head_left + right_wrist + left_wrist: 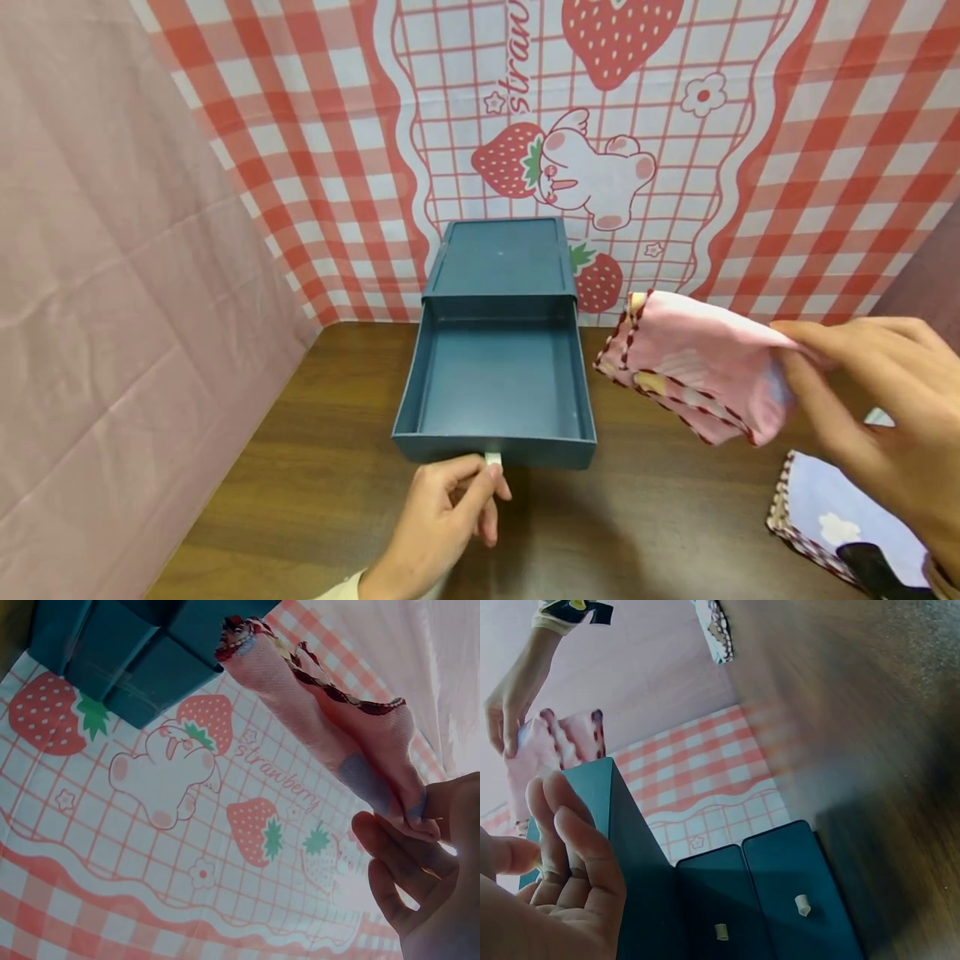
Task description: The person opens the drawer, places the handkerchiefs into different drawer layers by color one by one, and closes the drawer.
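A dark teal drawer [502, 375] is pulled out of its cabinet [502, 258], and its inside shows bare. My left hand [442, 517] pinches the small white knob [492, 458] on the drawer's front between thumb and forefinger. In the left wrist view that hand [570, 877] hides the knob. To the right of the drawer, my right hand [877, 408] holds a folded pink cloth [697, 358] by one end, in the air above the table. The cloth [322, 727] has a dark red and white stitched edge and bluish patches.
On the brown wooden table [300, 500], a folded pale blue cloth [832, 517] with a white flower lies at the lower right. Two closed drawers [724, 900] with white knobs show below the pulled-out one. A strawberry-print checked curtain [337, 167] hangs behind; pink fabric [112, 292] hangs at left.
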The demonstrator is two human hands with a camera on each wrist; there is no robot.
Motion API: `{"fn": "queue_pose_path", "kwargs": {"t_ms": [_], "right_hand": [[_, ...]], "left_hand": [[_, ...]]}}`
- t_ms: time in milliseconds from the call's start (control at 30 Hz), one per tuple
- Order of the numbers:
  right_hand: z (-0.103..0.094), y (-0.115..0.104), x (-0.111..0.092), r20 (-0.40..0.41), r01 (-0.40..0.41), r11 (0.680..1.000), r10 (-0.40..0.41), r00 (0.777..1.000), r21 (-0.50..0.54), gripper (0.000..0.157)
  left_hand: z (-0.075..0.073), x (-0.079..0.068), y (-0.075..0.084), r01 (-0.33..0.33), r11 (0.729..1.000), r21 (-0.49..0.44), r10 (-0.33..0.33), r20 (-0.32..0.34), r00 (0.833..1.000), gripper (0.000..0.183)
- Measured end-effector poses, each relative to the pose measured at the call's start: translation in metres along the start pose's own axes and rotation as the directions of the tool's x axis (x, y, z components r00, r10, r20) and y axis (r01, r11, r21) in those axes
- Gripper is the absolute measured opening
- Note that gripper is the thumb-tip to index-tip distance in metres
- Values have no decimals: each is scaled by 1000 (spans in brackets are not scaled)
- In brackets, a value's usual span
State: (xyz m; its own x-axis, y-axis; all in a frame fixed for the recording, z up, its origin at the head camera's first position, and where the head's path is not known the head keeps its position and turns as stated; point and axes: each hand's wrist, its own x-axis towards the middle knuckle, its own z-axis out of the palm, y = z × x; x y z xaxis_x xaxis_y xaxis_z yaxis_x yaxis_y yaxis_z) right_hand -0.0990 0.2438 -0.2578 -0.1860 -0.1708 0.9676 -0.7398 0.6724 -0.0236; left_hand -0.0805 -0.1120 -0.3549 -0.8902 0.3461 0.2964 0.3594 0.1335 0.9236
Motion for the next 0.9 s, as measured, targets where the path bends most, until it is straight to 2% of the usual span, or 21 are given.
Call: {"fn": "queue_pose_path", "kwargs": {"t_ms": [167, 367, 500, 667, 900], "right_hand": [[6, -2, 5, -51, -4, 999, 6, 999, 37, 26], [16, -1, 8, -97, -6, 996, 15, 995, 93, 20], [25, 1, 9, -118, 10, 990, 6, 993, 139, 19], [35, -8, 17, -120, 14, 986, 6, 993, 164, 19], [59, -13, 26, -222, 96, 972, -47, 974, 216, 21]], "left_hand": [[0, -2, -2, 3, 1000, -18, -3, 18, 1000, 28], [-2, -2, -4, -2, 1000, -17, 2, 6, 1000, 27], [-3, -2, -4, 3, 1000, -17, -3, -3, 1000, 27], [-3, -2, -6, 18, 1000, -22, -18, -4, 1000, 28], [-4, -2, -8, 32, 999, -17, -32, -10, 999, 29]]}}
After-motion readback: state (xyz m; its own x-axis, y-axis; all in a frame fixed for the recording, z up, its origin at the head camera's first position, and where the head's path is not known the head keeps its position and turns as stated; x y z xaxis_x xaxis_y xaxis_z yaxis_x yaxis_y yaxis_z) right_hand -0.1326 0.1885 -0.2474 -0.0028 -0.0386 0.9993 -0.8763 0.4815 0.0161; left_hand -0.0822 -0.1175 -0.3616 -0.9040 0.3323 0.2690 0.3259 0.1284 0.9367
